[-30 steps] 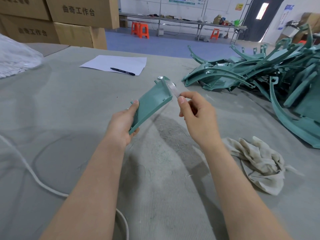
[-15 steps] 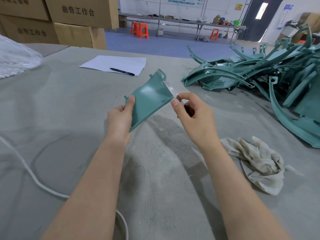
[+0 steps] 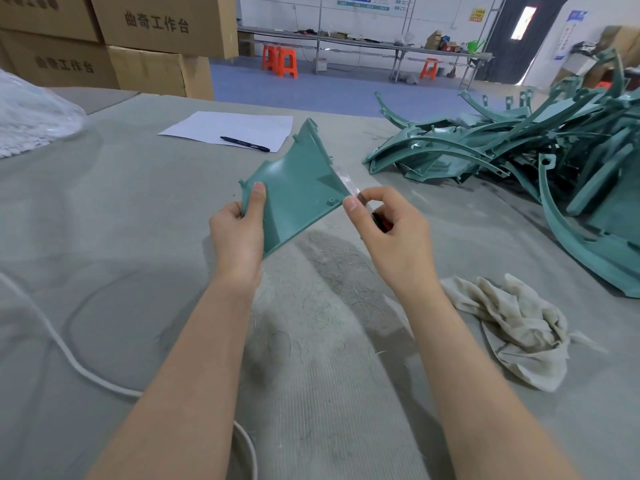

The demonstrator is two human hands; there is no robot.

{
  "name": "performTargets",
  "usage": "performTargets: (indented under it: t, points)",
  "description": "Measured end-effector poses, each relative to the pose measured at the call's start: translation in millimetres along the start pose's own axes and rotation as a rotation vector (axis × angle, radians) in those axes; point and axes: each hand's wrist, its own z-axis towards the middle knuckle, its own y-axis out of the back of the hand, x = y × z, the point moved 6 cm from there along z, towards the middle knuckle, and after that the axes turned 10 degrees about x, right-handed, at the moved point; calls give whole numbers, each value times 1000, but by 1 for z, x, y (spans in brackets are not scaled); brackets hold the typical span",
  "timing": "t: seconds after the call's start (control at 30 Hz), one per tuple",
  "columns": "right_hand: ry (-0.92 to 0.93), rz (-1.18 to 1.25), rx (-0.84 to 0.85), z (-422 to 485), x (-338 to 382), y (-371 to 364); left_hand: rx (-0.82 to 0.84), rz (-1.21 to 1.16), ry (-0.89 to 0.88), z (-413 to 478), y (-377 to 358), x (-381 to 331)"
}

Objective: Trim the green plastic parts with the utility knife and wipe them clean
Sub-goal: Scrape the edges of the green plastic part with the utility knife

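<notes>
Head view is showing the left hand [image 3: 239, 233] gripping a green plastic part [image 3: 298, 199] by its lower left edge, thumb lying across its face, lifted above the grey table [image 3: 121, 209]. The right hand [image 3: 391, 233] is pinching the utility knife [image 3: 360, 199], its blade touching the part's right edge. A crumpled rag [image 3: 512, 327] is lying on the table near the right forearm, with a pile of green parts [image 3: 519, 150] beyond it.
</notes>
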Motion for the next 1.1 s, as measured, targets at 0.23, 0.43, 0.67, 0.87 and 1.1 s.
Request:
performTargets:
  t: [0.23,0.43,0.67,0.87,1.1]
  points:
    - [-3,-4,-2,1,0,0,15,-32,-26,-1,0,-3]
    - [10,-8,-5,0,1,0,9,-68,-25,-3,-1,-5]
    - [-16,-37,-33,1,3,4,5,-87,-6,-3,0,-4]
    - [-22,-57,-27,1,2,-1,2,-110,7,-4,0,-3]
    - [-25,-71,1,1,-2,-3,-3,-81,-11,-3,2,-3]
